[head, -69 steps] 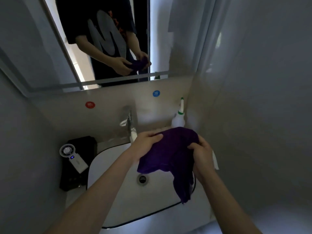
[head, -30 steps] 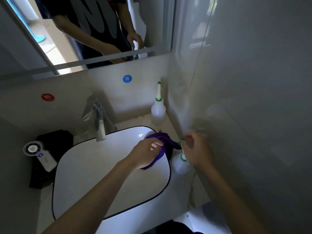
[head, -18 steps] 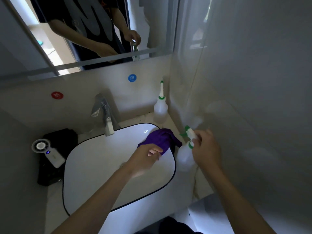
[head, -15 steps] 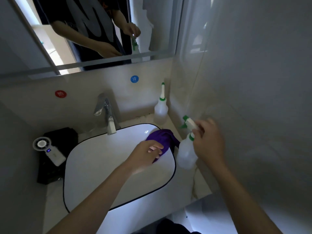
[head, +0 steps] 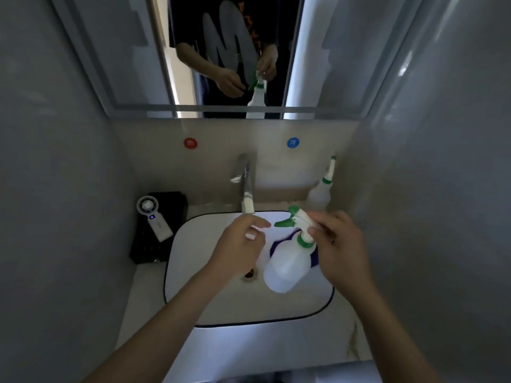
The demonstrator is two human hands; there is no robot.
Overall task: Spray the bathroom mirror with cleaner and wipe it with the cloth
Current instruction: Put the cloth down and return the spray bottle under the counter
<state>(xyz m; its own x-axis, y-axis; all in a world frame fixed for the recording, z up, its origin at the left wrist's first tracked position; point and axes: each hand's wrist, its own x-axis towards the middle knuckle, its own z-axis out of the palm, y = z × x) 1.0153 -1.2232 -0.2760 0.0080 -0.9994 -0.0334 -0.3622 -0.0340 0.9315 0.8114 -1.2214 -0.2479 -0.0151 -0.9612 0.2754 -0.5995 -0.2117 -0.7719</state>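
My right hand (head: 338, 244) grips the neck and white-green head of a translucent spray bottle (head: 286, 265), held tilted above the white sink (head: 210, 308). Its green nozzle (head: 283, 223) points left toward my left hand (head: 240, 247), whose fingertips hover just beside the nozzle, holding nothing. The purple cloth (head: 278, 243) lies in the basin, mostly hidden behind the bottle. The mirror (head: 235, 51) hangs on the wall above and reflects both hands and the bottle.
A chrome faucet (head: 244, 186) stands at the back of the basin. A second squeeze bottle (head: 322, 186) stands in the back right corner. A small white fan (head: 153, 221) lies on a black box (head: 163, 244) at the left. Walls close in on both sides.
The cloth was dropped into the basin. My right hand picked up the spray bottle from the right counter and brought it over the sink; my left hand left the cloth and rose to the nozzle.
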